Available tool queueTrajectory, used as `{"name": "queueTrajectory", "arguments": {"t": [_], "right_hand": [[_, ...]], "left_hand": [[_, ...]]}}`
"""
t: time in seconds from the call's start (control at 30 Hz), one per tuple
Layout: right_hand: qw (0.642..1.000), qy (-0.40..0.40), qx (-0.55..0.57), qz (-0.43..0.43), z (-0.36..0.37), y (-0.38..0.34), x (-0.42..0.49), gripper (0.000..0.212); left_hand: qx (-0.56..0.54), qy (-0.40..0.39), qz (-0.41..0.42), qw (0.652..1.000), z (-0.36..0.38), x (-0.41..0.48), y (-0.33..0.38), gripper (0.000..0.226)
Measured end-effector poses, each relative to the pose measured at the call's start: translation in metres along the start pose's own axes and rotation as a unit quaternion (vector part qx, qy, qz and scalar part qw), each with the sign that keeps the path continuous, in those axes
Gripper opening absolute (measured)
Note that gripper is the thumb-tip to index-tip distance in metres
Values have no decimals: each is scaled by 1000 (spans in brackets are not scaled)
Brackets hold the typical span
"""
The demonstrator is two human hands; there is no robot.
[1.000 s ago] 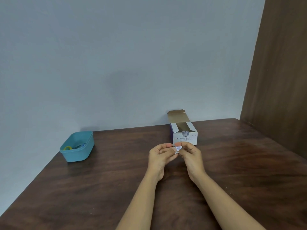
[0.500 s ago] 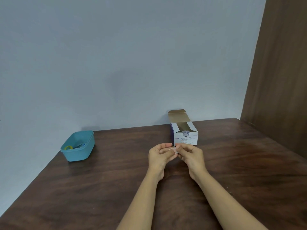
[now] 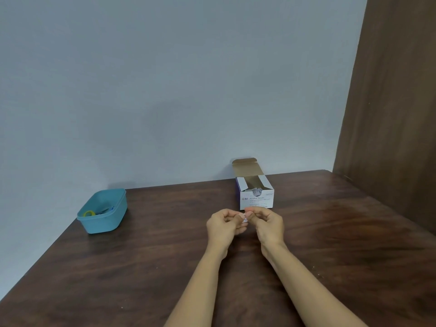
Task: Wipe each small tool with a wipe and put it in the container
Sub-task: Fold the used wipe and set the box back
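The left hand (image 3: 224,224) and the right hand (image 3: 269,224) are meeting just in front of the one open swab box (image 3: 257,199) on the desk (image 3: 165,256), and both are pinching one small wipe packet (image 3: 245,219) between thumb and fingertips. One teal container (image 3: 103,223) is standing well to the left of the box. Small tools are lying inside it, one with a yellow ring (image 3: 89,213), and I cannot tell how many there are.
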State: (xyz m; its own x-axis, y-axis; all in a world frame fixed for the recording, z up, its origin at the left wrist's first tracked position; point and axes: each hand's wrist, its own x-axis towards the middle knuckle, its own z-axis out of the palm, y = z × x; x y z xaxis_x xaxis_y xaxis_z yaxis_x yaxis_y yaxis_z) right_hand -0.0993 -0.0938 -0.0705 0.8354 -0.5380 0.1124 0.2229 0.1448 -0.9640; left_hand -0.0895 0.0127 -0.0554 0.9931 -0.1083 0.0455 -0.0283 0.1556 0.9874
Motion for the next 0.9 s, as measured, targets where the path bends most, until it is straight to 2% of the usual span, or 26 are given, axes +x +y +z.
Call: {"name": "queueTrajectory", "arguments": {"t": [0.13, 0.4, 0.57, 0.73, 0.9], "right_hand": [[1000, -5, 19, 14, 0, -2, -2, 12], [998, -35, 47, 13, -3, -8, -8, 16], [997, -11, 74, 23, -4, -11, -15, 22], [999, -36, 31, 10, -18, -15, -33, 15], [999, -30, -20, 32, -48, -29, -54, 11]], "left_hand": [[3, -12, -2, 1000, -1, -1, 2, 10], [-9, -13, -5, 1000, -1, -7, 5, 6], [-43, -3, -5, 999, 1, -20, 11, 4], [-12, 5, -10, 1000, 4, -42, 11, 8], [49, -34, -7, 998, 17, -69, 10, 11]]}}
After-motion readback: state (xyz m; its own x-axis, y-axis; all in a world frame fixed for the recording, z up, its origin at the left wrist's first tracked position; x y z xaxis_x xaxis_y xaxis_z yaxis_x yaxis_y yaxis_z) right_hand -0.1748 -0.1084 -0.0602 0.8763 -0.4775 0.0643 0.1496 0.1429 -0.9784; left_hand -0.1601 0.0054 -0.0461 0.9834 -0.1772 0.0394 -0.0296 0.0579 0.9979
